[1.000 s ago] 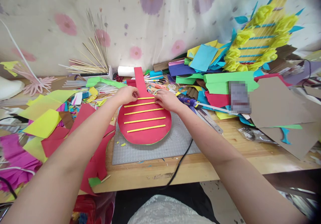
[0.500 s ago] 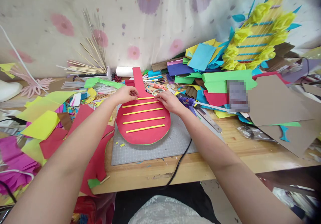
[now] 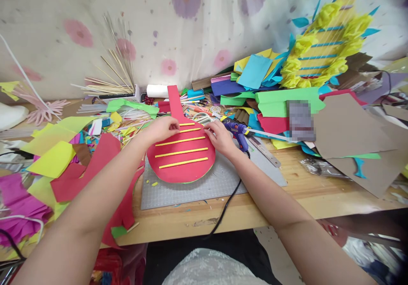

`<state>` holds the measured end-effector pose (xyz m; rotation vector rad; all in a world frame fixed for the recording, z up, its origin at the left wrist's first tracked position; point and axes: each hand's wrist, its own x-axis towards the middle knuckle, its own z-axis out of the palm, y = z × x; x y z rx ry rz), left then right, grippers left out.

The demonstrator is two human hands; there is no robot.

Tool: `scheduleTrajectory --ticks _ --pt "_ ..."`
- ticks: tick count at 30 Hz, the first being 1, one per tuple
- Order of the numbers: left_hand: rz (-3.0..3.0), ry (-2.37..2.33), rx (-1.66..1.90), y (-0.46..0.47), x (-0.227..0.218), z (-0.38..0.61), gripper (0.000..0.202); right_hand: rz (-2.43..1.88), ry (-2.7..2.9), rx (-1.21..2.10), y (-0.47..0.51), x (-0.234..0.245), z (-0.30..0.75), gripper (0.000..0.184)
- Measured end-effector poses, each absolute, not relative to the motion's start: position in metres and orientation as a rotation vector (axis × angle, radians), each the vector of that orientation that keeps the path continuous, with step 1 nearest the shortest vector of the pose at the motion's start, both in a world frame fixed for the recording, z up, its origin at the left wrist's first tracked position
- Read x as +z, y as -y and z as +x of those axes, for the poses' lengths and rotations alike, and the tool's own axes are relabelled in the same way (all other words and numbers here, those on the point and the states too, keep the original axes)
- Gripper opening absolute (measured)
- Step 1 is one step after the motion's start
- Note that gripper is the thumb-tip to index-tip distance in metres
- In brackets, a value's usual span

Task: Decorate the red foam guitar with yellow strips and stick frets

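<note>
A round red craft piece with a narrow neck (image 3: 180, 175), guitar-like in shape, lies flat on the grey cutting mat (image 3: 178, 198). Several yellow strips (image 3: 181, 152) run across its round body. My left hand (image 3: 165, 129) is over its upper left side, fingers curled together and covering the left part of the upper strips. Whether a strip is pinched there is hidden. At the upper right rim is my right hand (image 3: 219, 137), its fingers bent and slightly apart, tips close to the right end of the second strip. Small yellow scraps (image 3: 154, 183) lie on the mat.
A purple glue gun (image 3: 236, 131) with its black cord (image 3: 228, 206) and a metal ruler (image 3: 264, 151) lie to the right. Scissors (image 3: 202, 117) sit behind the piece. Red offcuts (image 3: 106, 157) cover the left; brown board (image 3: 353, 127) lies right. A flower-trimmed yellow guitar shape (image 3: 328, 51) leans behind.
Both hands have shifted from the top strip toward the second one. My left hand has come slightly nearer and right; my right hand has moved right, uncovering the scissors handles.
</note>
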<state>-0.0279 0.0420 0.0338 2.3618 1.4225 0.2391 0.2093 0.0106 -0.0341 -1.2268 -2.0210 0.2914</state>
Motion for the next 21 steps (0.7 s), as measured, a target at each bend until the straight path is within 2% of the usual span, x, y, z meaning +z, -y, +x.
scheduleTrajectory --ticks 7,12,14,17,21 --pt "2.43 -1.517 0.183 -0.041 0.02 -0.017 0.018 -1.359 2.063 0.377 0.019 -0.031 0.234 0.018" --pt "2.428 -1.552 0.201 -0.044 0.017 -0.017 0.016 -1.635 2.114 0.521 0.038 -0.024 0.271 0.047" --pt "2.408 -1.576 0.145 -0.045 0.018 -0.017 0.014 -1.823 2.052 0.456 0.04 -0.022 0.287 0.053" --pt "2.406 -1.619 0.113 -0.046 0.021 -0.017 0.014 -2.024 1.867 0.249 0.036 -0.022 0.305 0.05" --pt "2.196 -1.581 0.443 -0.045 0.029 -0.017 0.016 -1.831 1.897 0.086 0.022 -0.033 0.305 0.043"
